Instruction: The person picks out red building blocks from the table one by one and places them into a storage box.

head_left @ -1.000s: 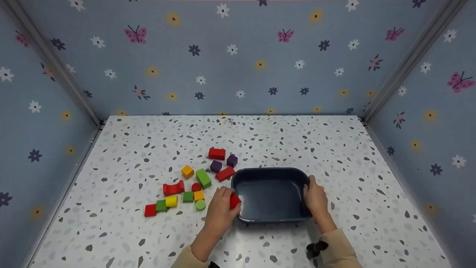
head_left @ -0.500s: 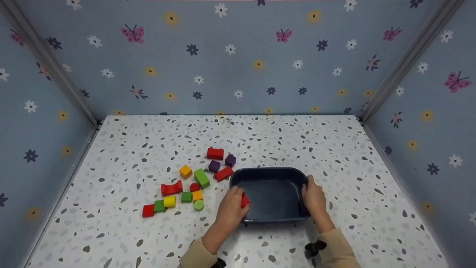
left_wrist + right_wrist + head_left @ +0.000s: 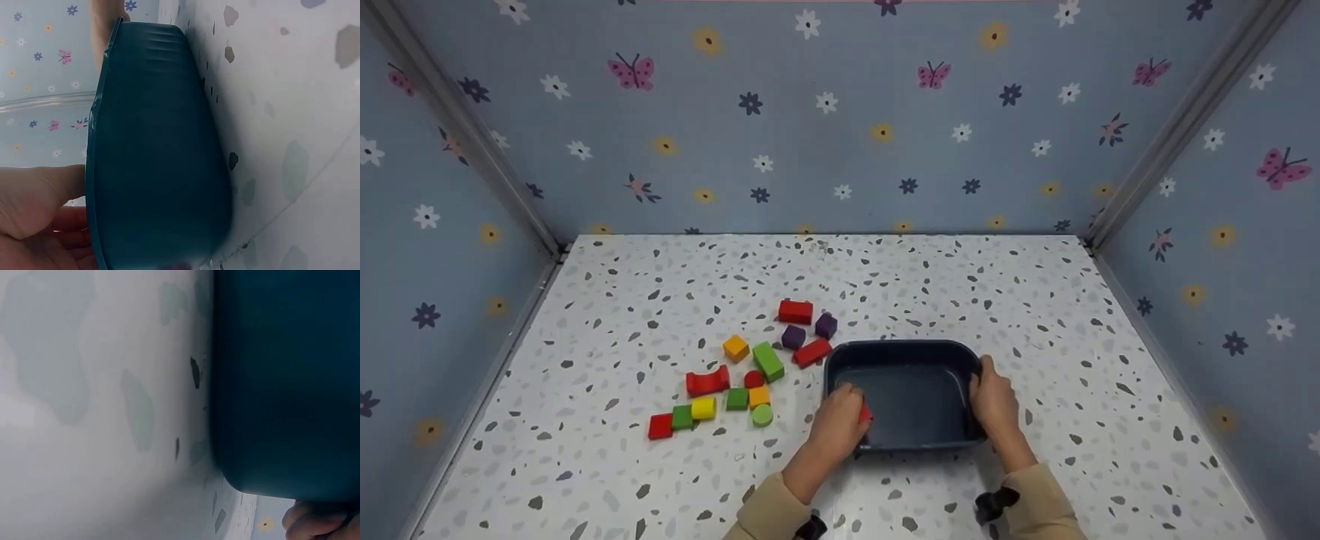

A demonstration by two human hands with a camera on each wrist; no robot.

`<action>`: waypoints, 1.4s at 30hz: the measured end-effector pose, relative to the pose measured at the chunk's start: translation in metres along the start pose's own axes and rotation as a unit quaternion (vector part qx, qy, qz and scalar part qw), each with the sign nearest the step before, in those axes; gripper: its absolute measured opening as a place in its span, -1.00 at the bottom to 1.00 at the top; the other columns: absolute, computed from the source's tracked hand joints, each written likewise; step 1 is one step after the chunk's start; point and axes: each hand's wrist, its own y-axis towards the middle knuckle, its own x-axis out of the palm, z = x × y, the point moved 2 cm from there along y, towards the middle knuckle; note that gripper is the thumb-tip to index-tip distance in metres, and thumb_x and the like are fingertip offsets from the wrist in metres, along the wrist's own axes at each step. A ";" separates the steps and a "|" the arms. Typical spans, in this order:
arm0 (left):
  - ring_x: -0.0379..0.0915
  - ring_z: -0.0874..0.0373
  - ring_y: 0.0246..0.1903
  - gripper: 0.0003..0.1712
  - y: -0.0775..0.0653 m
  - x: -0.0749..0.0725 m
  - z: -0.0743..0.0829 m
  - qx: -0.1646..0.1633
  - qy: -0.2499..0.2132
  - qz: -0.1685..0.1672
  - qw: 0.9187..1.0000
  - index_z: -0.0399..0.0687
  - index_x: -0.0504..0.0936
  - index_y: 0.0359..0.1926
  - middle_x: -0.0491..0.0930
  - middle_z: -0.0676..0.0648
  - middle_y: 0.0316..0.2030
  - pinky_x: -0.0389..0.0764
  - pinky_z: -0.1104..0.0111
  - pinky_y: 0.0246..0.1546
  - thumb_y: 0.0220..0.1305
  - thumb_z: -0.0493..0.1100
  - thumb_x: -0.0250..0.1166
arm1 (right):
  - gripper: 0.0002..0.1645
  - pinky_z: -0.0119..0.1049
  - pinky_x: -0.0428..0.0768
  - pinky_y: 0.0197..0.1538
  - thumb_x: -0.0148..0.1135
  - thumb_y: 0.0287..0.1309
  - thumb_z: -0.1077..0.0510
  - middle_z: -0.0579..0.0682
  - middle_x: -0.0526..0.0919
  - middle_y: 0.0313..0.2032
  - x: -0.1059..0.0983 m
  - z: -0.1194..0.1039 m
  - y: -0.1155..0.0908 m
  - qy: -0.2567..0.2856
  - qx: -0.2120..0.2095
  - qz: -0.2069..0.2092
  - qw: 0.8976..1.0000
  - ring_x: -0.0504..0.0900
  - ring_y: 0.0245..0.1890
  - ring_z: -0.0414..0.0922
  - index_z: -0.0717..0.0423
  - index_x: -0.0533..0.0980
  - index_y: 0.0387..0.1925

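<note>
A dark blue rectangular tub [image 3: 919, 409] stands on the speckled table. My left hand [image 3: 838, 421] is over the tub's left rim and holds a red block [image 3: 865, 412], mostly hidden by the fingers in the head view. In the left wrist view, the left hand [image 3: 34, 216] is beside the tub's wall [image 3: 157, 140], with a bit of red under the thumb. My right hand [image 3: 994, 397] grips the right rim. The right wrist view has the tub's outer wall [image 3: 287, 382] large, with a few right-hand fingers [image 3: 315, 523] at its end.
Left of the tub lie several loose blocks, among them a red arch block [image 3: 708, 382], a long green block [image 3: 769, 361], a yellow cylinder [image 3: 703, 408] and a purple block [image 3: 826, 325]. Patterned walls [image 3: 840, 112] enclose the table at back and sides.
My left hand has moved right with the red block, from beside the left rim to over the tub. The right hand stays on the right rim, and the loose blocks lie unmoved.
</note>
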 end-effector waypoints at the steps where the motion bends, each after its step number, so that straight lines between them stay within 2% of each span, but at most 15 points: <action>1: 0.47 0.02 -0.37 -0.73 0.001 0.000 0.000 -0.001 0.005 -0.006 1.000 -0.32 0.53 -0.36 0.45 -0.13 -0.42 0.50 0.25 -0.36 -0.13 -0.28 0.37 | -0.81 -0.13 0.35 -0.67 -0.03 0.16 0.25 0.24 0.54 -0.51 0.000 0.000 0.000 0.001 0.002 -0.001 1.000 0.51 -0.64 0.06 0.20 0.29 -0.17; 9: 0.46 0.04 -0.43 -0.79 0.003 0.008 -0.001 0.007 0.017 -0.018 1.000 -0.27 0.51 -0.49 0.44 -0.11 -0.50 0.49 0.27 -0.40 -0.14 -0.27 0.38 | -0.81 -0.10 0.36 -0.65 -0.04 0.16 0.25 0.25 0.53 -0.48 0.001 0.001 0.000 0.002 0.008 -0.011 1.000 0.51 -0.61 0.08 0.21 0.27 -0.18; 16: 0.45 0.06 -0.51 -0.81 0.006 0.011 -0.001 0.018 0.038 -0.019 0.999 -0.24 0.50 -0.60 0.43 -0.10 -0.57 0.47 0.30 -0.48 -0.16 -0.29 0.39 | -0.79 -0.08 0.37 -0.65 -0.03 0.15 0.25 0.27 0.54 -0.49 0.000 0.001 0.000 0.001 0.000 0.001 1.000 0.52 -0.60 0.11 0.21 0.29 -0.15; 21: 0.46 0.07 -0.55 -0.81 0.008 0.012 0.001 0.003 0.049 -0.032 0.998 -0.18 0.48 -0.68 0.44 -0.08 -0.61 0.48 0.31 -0.55 -0.20 -0.33 0.37 | -0.77 -0.10 0.34 -0.70 -0.01 0.14 0.26 0.28 0.52 -0.56 0.000 0.000 -0.001 -0.004 -0.018 0.014 1.000 0.50 -0.67 0.10 0.24 0.29 -0.14; 28: 0.42 0.14 -0.61 -0.85 0.012 0.016 0.002 -0.027 0.041 -0.067 0.997 -0.16 0.51 -0.65 0.43 -0.05 -0.63 0.46 0.34 -0.60 -0.14 -0.37 0.34 | -0.77 -0.06 0.36 -0.65 -0.01 0.14 0.25 0.30 0.53 -0.49 0.001 0.000 0.001 -0.004 -0.005 0.010 1.000 0.52 -0.60 0.15 0.22 0.28 -0.15; 37: 0.44 0.15 -0.62 -0.88 0.015 0.022 0.004 -0.041 0.044 -0.070 0.996 -0.18 0.54 -0.63 0.50 -0.06 -0.63 0.46 0.32 -0.64 -0.06 -0.39 0.26 | -0.78 -0.07 0.37 -0.65 -0.02 0.14 0.25 0.30 0.53 -0.48 0.000 0.000 0.000 0.000 -0.001 0.008 1.000 0.52 -0.60 0.14 0.22 0.29 -0.15; 42: 0.47 0.13 -0.58 -0.90 0.016 0.023 0.004 -0.048 0.043 -0.088 0.994 -0.17 0.56 -0.59 0.53 -0.06 -0.58 0.49 0.30 -0.60 -0.02 -0.38 0.25 | -0.78 -0.06 0.37 -0.65 -0.02 0.14 0.25 0.31 0.53 -0.47 0.000 0.000 0.000 0.000 0.000 0.009 1.000 0.52 -0.59 0.16 0.22 0.28 -0.15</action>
